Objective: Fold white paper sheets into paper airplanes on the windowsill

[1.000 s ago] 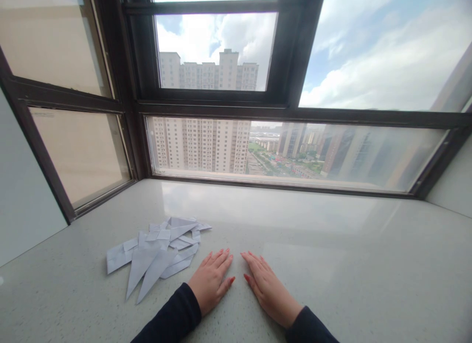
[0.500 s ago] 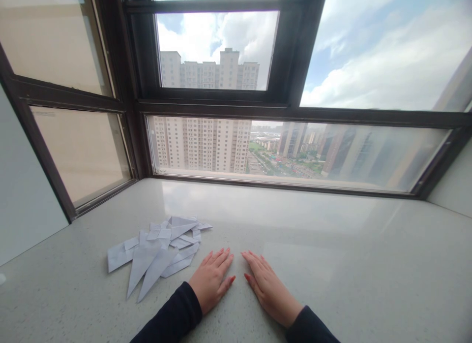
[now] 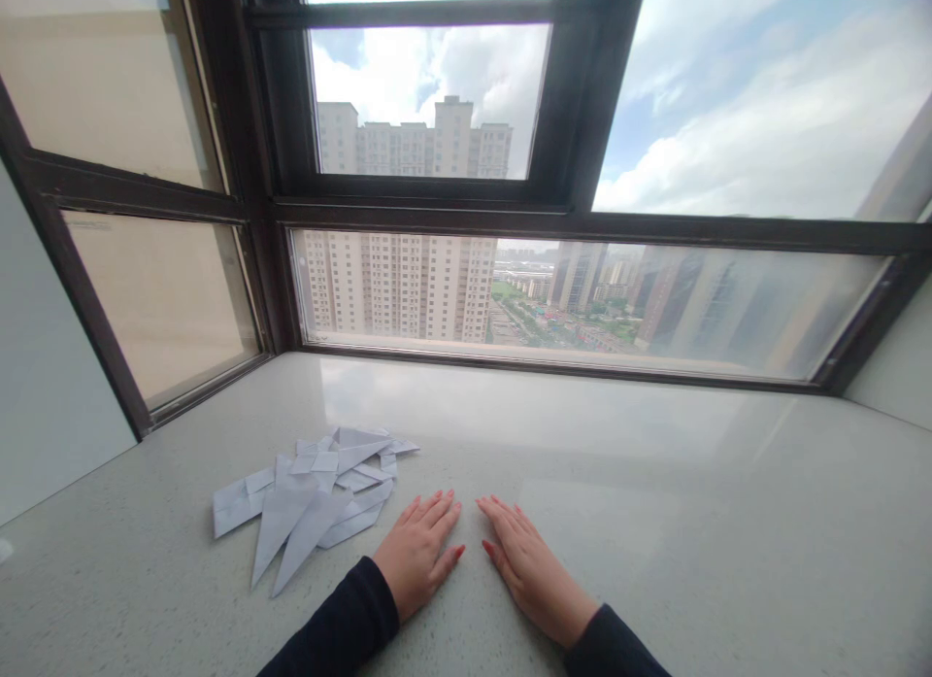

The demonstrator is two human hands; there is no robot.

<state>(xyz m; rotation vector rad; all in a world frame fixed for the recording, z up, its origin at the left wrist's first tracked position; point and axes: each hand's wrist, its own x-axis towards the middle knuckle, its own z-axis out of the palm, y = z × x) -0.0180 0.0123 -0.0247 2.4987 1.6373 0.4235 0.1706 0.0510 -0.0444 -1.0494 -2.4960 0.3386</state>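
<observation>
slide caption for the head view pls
Left hand and right hand rest apart on the sill, folded paper beside the left.

Dark window frame (image 3: 429, 214) spans far side. Beyond it: beige high-rise (image 3: 408, 288) left of centre, darker towers (image 3: 575, 277) to right, greenery (image 3: 508, 290) between; clouds (image 3: 728, 143) above. White panel (image 3: 50, 366) at left.
</observation>
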